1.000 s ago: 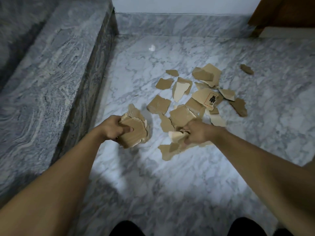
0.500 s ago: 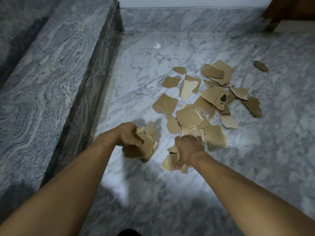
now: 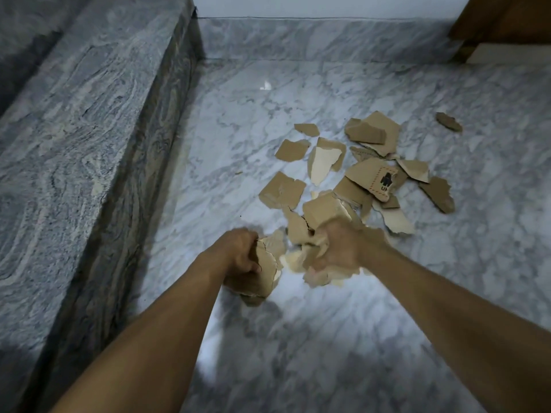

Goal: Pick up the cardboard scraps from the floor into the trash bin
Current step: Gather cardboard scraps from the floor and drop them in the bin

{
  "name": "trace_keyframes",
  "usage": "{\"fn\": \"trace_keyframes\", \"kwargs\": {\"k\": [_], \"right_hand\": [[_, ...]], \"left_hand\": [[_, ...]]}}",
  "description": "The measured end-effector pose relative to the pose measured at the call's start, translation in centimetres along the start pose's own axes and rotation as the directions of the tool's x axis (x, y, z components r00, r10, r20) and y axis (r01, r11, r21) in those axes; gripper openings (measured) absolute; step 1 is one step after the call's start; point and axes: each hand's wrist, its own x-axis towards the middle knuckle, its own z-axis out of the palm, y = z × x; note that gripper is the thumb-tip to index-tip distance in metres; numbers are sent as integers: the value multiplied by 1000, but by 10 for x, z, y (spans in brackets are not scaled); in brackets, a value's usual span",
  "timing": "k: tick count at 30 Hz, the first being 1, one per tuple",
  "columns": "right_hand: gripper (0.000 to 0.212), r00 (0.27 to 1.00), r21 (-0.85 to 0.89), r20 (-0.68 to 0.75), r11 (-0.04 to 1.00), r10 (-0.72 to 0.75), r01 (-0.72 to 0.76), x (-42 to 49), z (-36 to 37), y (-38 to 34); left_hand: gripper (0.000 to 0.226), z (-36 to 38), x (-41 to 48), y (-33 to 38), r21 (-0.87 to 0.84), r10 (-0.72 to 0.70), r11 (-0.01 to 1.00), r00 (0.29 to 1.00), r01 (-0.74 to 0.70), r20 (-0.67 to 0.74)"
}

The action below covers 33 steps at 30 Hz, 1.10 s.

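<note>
Several torn brown cardboard scraps (image 3: 369,174) lie scattered on the marble floor, right of centre. My left hand (image 3: 241,257) grips a stack of scraps (image 3: 267,263) just above the floor. My right hand (image 3: 340,248), blurred, is closed on a few more scraps (image 3: 316,275) right beside the left bundle. One printed scrap (image 3: 384,181) lies in the pile, and a lone scrap (image 3: 448,122) sits apart at the far right. No trash bin is in view.
A raised grey marble ledge (image 3: 89,150) runs along the left side. A marble skirting and white wall close the far end. A brown wooden piece (image 3: 504,22) stands at the top right corner. Bare marble floor (image 3: 328,338) spreads below my arms.
My right hand has lifted off the floor with scraps and swung toward the left bundle. My left hand, still holding its stack, shifted slightly right and lower in view.
</note>
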Motion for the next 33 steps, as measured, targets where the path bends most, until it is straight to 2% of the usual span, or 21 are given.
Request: {"fn": "trace_keyframes", "kwargs": {"k": [3, 7, 9, 12, 14, 16, 18, 20, 22, 23, 25, 27, 29, 31, 33], "right_hand": [[93, 984, -31, -177, 999, 18, -24, 20, -43, -7], [88, 972, -108, -201, 983, 121, -145, 41, -50, -11], [75, 952, -198, -294, 969, 87, -150, 46, -34, -5], [59, 880, -324, -474, 934, -25, -148, 47, -13, -1], [51, 856, -342, -503, 937, -119, -71, 46, -9, 0], [55, 856, -135, -497, 987, -141, 83, 40, -9, 1], [62, 865, 150, -494, 972, -85, 181, 28, -21, 1], [61, 898, 240, -437, 957, -43, 163, 17, -45, 7], [56, 962, 242, -274, 967, -10, 79, 4, -71, 21], [60, 983, 219, -181, 975, 7, 34, -2, -82, 28], [79, 999, 29, -51, 999, 18, -17, -13, -92, 36], [84, 998, -155, 62, 987, -33, 43, -19, -82, 35], [78, 983, -160, 171, 983, -65, 93, -19, -55, 36], [68, 985, -275, 137, 951, -107, 142, -19, -25, 38], [54, 964, -385, 138, 884, -229, 266, -15, -2, 40]], "left_hand": [[55, -1, -1, 1, -59, -15, 998, 1000, 17, 24], [60, 1, -4, 3, -142, -22, 990, 1000, 25, 19], [66, 3, -4, 3, -182, -15, 983, 1000, 18, 16], [69, 5, -2, 1, -200, -15, 980, 1000, 19, 24], [72, 2, 2, 1, -214, -43, 975, 998, 51, 42], [72, -2, 5, 1, -198, -85, 975, 993, 99, 80], [63, -6, 6, -1, -171, -108, 977, 986, 129, 130], [53, -15, 4, -6, -188, -93, 974, 982, 123, 163], [48, -31, 2, -7, -208, -62, 973, 983, 99, 176], [46, -42, 3, -4, -209, -44, 975, 984, 80, 173], [47, -63, 11, 9, -165, 24, 986, 987, 2, 157], [49, -74, 23, 30, -88, 122, 990, 984, -111, 133], [50, -73, 37, 51, -40, 208, 978, 968, -204, 138], [53, -64, 47, 69, 52, 253, 963, 953, -265, 165], [65, -56, 50, 72, 123, 271, 949, 949, -292, 159]]}}
